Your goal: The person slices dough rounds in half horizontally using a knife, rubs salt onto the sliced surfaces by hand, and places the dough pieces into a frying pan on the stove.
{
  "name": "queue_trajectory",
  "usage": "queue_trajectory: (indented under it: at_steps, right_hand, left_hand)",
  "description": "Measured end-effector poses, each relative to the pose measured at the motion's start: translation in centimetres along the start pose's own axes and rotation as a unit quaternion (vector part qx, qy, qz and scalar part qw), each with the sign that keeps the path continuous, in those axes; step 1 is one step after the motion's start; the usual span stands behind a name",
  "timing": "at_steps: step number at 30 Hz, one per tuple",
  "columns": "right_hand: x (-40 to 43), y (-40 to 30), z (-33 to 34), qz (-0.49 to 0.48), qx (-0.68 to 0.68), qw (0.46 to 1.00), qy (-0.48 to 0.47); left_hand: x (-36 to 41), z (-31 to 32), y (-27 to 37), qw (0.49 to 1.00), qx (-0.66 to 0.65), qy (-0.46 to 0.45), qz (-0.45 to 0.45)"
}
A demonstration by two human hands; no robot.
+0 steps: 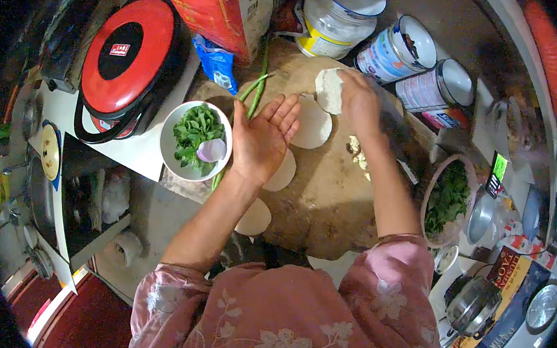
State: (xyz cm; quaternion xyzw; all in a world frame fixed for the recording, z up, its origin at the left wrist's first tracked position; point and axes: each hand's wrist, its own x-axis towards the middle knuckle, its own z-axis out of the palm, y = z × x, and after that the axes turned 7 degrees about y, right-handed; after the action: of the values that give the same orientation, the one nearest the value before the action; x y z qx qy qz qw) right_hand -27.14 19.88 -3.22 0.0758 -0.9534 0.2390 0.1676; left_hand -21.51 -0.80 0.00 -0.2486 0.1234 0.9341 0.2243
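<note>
My right hand (360, 101) holds a thin, pale dough round (329, 90) by its right edge, over the far part of the wooden board (320, 207); the fingertips are partly hidden and blurred. My left hand (264, 140) is palm up with its fingers apart, and nothing lies in it. Beside its fingertips, another dough round (312, 127) rests on the board. Two more rounds run down the board's left side, a middle round (282, 172) and a near round (255, 216). Small pale chopped bits (358, 156) lie by my right forearm.
Left of my left hand stands a white bowl (167, 139) of green leaves (197, 132) with a lilac piece. Green stalks (258, 92) lie behind. A red-lidded electric pan (127, 56), jars and cans (393, 50) stand around the board. A basin of greens (447, 203) is at right.
</note>
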Motion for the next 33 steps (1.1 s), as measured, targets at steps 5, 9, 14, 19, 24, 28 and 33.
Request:
queue_trajectory:
  at_steps: [5,9,14,19,24,28,33]
  right_hand:
    - [-2.3,-0.7,0.9,-0.09,-0.103,0.971,-0.194]
    - [-2.1,-0.5,0.7,-0.019,-0.104,0.99,-0.088]
    - [-1.3,-1.0,0.6,-0.045,-0.108,0.991,-0.059]
    - [-2.0,-0.7,0.7,-0.131,-0.1,0.986,-0.039]
    - [-0.5,0.9,1.6,0.282,0.278,0.913,-0.097]
    - [0.2,1.1,2.4,0.296,0.209,0.911,-0.2]
    - [-1.2,-0.8,0.6,0.058,-0.035,0.998,-0.001]
  left_hand:
    - [0.0,0.0,0.2,1.0,0.001,0.007,0.005]
    - [-0.1,0.0,0.0,1.0,0.005,0.006,0.006]
    - [0.2,0.0,-0.1,1.0,0.003,0.013,0.013]
    - [0.2,0.4,-0.4,1.0,0.004,0.009,0.008]
    - [0.2,-0.1,-0.7,1.0,0.003,0.013,0.007]
    - [0.4,0.5,-0.9,1.0,-0.004,0.011,0.0]
    - [0.0,1.2,-0.5,0.998,-0.051,-0.032,0.006]
